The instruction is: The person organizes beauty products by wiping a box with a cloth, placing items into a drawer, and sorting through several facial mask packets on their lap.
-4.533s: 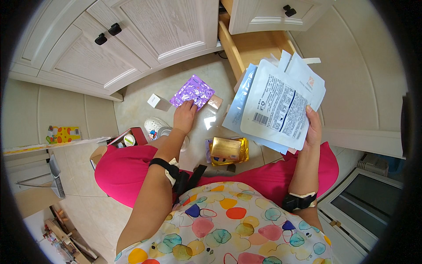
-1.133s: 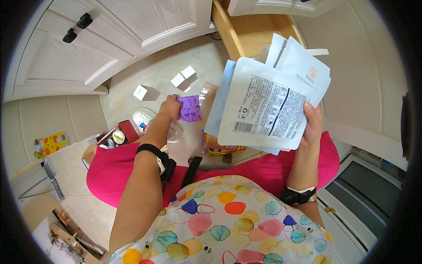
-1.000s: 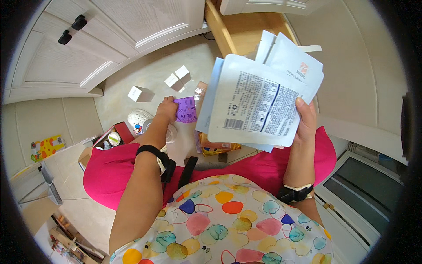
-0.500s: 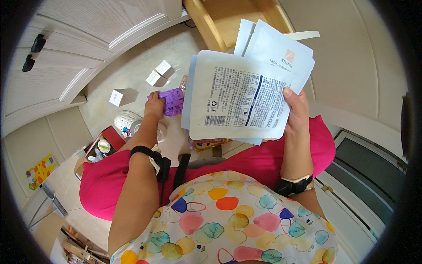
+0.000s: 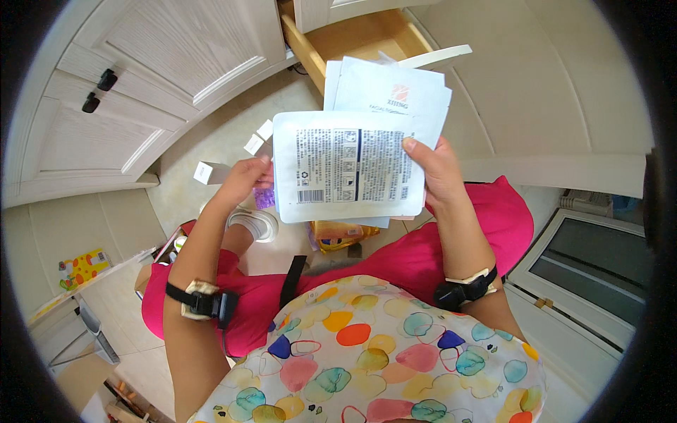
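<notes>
A stack of pale flat facial mask sachets (image 5: 384, 166) is fanned out in front of me, the top one showing its printed back. My right hand (image 5: 438, 169) grips the stack by its right edge, thumb on top and fingers underneath. Beside the stack's left edge is my left hand (image 5: 245, 182), fingers loosely bent and nothing visible in them; whether the fingertips touch the sachets I cannot tell. Below that hand, a purple package (image 5: 264, 198) lies on the floor, mostly covered by the stack.
An open wooden drawer (image 5: 367, 39) juts out beyond the sachets. Small white boxes (image 5: 210, 173) stand on the floor near the white cabinet (image 5: 190, 63). A yellow package (image 5: 342, 236) lies between my legs, near my white shoe (image 5: 264, 224). A glazed door panel (image 5: 582, 268) is at right.
My left hand has let go of the purple package and come up beside the sachets. The right hand has moved the stack left and slightly nearer. The view has shifted.
</notes>
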Available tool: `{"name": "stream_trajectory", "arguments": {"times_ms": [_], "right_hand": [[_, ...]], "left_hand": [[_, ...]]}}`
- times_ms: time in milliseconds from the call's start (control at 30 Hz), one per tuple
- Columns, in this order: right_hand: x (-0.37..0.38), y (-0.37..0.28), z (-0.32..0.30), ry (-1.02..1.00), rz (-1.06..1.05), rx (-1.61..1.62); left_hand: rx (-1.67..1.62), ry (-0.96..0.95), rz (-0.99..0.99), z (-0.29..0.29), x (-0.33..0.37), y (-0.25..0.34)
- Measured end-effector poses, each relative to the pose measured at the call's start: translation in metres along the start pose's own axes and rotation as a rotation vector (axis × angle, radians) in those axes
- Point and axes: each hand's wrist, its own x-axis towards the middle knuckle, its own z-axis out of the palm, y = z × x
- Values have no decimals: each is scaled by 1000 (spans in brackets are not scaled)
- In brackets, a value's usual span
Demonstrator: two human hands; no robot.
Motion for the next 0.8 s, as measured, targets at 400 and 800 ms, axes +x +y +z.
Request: {"name": "stream_trajectory", "arguments": {"times_ms": [400, 800], "right_hand": [[-11, 3, 5, 19, 15, -45], [-10, 16, 2, -75, 88, 150]], "left_hand": [[-313, 224, 376, 79, -60, 74], [-305, 349, 386, 89, -66, 71]]}}
